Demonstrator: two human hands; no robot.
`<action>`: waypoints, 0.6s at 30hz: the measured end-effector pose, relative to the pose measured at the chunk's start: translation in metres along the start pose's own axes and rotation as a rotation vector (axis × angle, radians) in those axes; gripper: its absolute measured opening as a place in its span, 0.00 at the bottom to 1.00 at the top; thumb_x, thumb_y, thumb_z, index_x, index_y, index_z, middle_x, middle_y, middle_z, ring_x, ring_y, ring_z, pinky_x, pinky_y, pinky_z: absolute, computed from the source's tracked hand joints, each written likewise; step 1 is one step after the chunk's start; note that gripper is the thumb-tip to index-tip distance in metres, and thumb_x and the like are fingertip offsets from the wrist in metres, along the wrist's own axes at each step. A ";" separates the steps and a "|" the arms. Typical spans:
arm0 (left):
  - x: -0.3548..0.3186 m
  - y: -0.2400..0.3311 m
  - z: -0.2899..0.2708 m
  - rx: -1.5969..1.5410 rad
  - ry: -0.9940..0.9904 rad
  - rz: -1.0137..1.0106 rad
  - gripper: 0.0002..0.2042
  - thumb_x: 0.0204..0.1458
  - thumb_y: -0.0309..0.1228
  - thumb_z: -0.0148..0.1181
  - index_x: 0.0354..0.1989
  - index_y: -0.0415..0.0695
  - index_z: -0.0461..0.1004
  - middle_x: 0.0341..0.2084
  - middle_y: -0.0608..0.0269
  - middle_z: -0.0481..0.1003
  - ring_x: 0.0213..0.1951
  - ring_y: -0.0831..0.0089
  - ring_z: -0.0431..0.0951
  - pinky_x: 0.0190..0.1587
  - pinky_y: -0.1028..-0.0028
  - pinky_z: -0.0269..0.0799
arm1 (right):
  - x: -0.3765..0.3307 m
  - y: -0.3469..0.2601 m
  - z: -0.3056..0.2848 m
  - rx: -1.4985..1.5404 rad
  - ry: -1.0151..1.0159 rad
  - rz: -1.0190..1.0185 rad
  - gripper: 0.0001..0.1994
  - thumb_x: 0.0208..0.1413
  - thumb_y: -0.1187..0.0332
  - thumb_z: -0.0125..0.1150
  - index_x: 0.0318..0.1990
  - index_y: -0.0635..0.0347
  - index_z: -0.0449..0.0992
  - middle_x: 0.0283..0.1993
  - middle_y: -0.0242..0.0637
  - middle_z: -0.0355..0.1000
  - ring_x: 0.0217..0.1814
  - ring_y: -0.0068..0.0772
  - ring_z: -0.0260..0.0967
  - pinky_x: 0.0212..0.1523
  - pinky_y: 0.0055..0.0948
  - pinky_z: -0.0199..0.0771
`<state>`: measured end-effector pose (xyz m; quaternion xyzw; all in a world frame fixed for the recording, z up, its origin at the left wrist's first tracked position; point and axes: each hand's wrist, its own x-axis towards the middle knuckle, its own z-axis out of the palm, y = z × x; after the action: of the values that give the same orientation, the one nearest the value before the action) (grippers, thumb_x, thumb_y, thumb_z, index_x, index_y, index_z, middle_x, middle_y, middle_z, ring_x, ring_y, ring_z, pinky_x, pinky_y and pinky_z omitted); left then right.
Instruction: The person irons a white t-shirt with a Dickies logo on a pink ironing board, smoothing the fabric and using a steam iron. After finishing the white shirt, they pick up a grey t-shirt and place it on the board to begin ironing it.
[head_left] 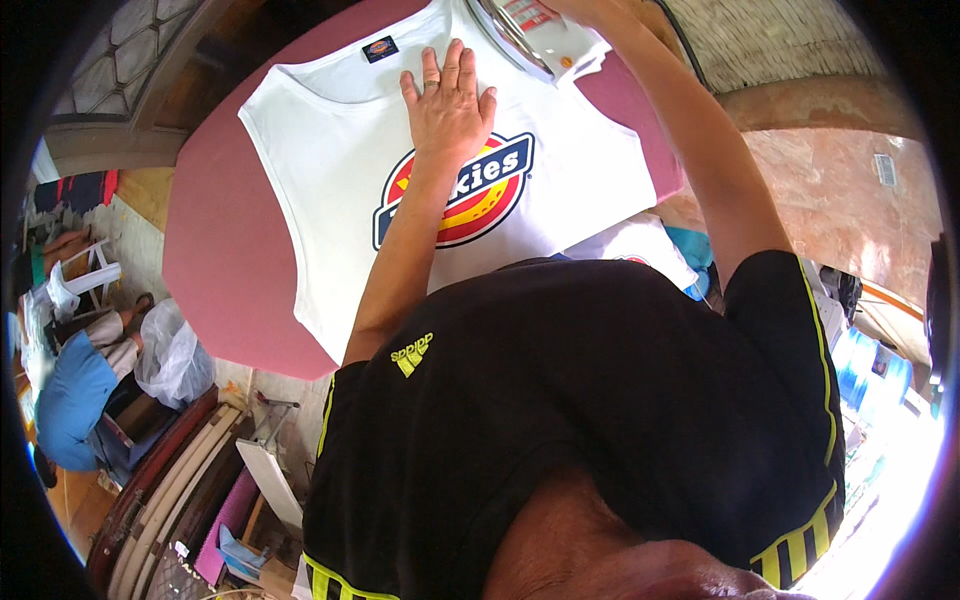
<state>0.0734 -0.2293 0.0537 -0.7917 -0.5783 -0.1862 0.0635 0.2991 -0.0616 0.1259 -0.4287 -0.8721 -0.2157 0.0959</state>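
A white sleeveless shirt lies spread on a maroon padded surface, its neckline at the far side. A round red, yellow and navy print covers its chest. My left hand rests flat on the cloth between the neck tag and the print, fingers stretched out, a ring on one. At the top edge, my right hand grips a clothes iron. The frame cuts off much of that hand and of the iron. The iron's shiny metal edge sits at the shirt's far right shoulder.
Another white cloth hangs by the near edge of the padded surface. A person in blue sits at the left, beside a clear plastic bag. Boards lean at the lower left. Blue water jugs stand at the right.
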 end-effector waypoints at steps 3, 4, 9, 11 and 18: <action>-0.003 -0.002 -0.002 -0.001 -0.011 -0.011 0.31 0.63 0.53 0.42 0.72 0.52 0.55 0.73 0.69 0.51 0.74 0.58 0.47 0.70 0.43 0.41 | -0.020 -0.024 -0.052 0.520 -0.107 0.397 0.19 0.62 0.58 0.52 0.52 0.62 0.74 0.28 0.57 0.74 0.29 0.47 0.77 0.30 0.42 0.76; -0.005 -0.004 -0.003 0.002 -0.011 -0.023 0.31 0.63 0.53 0.42 0.71 0.52 0.56 0.73 0.69 0.52 0.73 0.58 0.47 0.70 0.43 0.41 | -0.022 -0.041 -0.088 0.763 -0.182 0.593 0.21 0.63 0.55 0.51 0.54 0.62 0.74 0.29 0.57 0.75 0.30 0.47 0.77 0.32 0.41 0.76; -0.002 0.001 0.001 -0.004 0.033 0.005 0.31 0.63 0.52 0.44 0.71 0.51 0.57 0.72 0.68 0.52 0.73 0.57 0.48 0.69 0.43 0.41 | -0.030 -0.046 -0.098 0.744 -0.104 0.478 0.23 0.62 0.50 0.52 0.52 0.61 0.75 0.38 0.58 0.77 0.41 0.50 0.78 0.41 0.44 0.75; -0.003 0.000 -0.001 -0.030 0.014 0.001 0.31 0.62 0.52 0.44 0.71 0.50 0.56 0.73 0.67 0.52 0.73 0.57 0.48 0.69 0.43 0.41 | -0.011 -0.039 -0.080 0.690 -0.151 0.450 0.22 0.63 0.51 0.52 0.51 0.60 0.76 0.38 0.59 0.76 0.40 0.52 0.77 0.39 0.45 0.75; -0.012 0.002 -0.009 -0.022 0.039 -0.057 0.35 0.63 0.54 0.42 0.71 0.41 0.55 0.73 0.55 0.50 0.73 0.54 0.48 0.69 0.41 0.39 | 0.022 -0.008 -0.001 -0.253 0.028 -0.105 0.24 0.62 0.52 0.53 0.48 0.68 0.75 0.33 0.63 0.74 0.37 0.56 0.78 0.31 0.50 0.75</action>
<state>0.0706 -0.2440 0.0576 -0.7717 -0.5974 -0.2095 0.0607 0.2794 -0.0509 0.1323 -0.3882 -0.8577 -0.3346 0.0419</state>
